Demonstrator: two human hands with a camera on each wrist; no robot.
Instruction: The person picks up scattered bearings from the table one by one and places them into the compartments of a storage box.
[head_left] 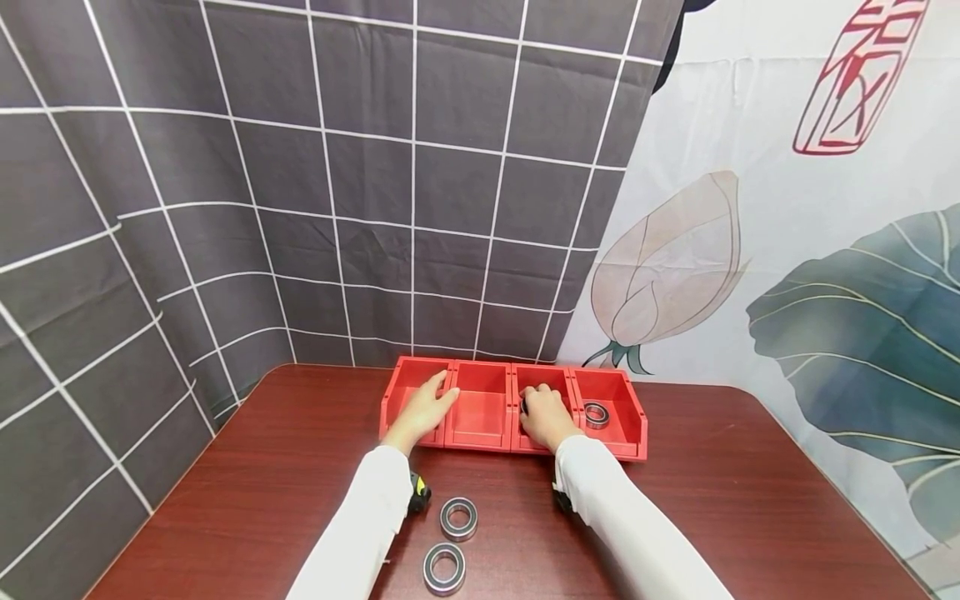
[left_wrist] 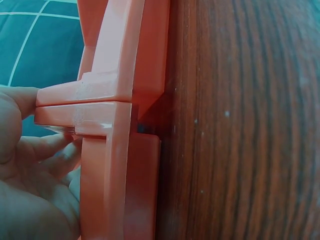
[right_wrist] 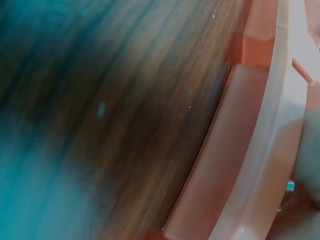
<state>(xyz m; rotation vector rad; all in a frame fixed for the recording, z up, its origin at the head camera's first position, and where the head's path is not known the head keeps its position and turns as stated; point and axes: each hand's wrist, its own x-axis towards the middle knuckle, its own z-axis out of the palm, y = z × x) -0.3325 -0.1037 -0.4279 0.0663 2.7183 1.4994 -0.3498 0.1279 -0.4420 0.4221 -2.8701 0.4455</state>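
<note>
Several red bins stand joined in a row. My left hand is at the leftmost bin; in the left wrist view its thumb and curled fingers lie on either side of the double wall beside the second bin. Inside the third bin, my right hand pinches a dark ring-shaped bearing, mostly covered by the fingers. Another ball bearing lies in the rightmost bin. The right wrist view shows only part of the hand behind the bin's front edge.
Two larger bearings, one farther and one nearer, lie flat on the reddish wooden table between my forearms. A grey checked cloth and a white printed cloth hang behind the bins.
</note>
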